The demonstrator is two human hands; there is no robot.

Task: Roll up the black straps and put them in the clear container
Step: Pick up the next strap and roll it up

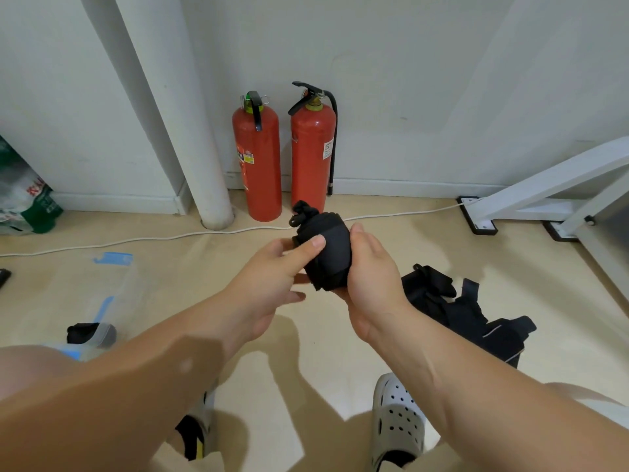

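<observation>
strap roll i'm holding: plain black. loose straps: black, one with a thin pale edge line. clear container: see-through, blue trim. left fire extinguisher and right fire extinguisher: red, black handles. cable: white. floor: beige. my clog: pale grey, dotted holes. bag: green-white, red letters.

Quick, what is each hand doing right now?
Left hand: holds the rolled black strap, thumb on it.
Right hand: grips the same strap.
</observation>
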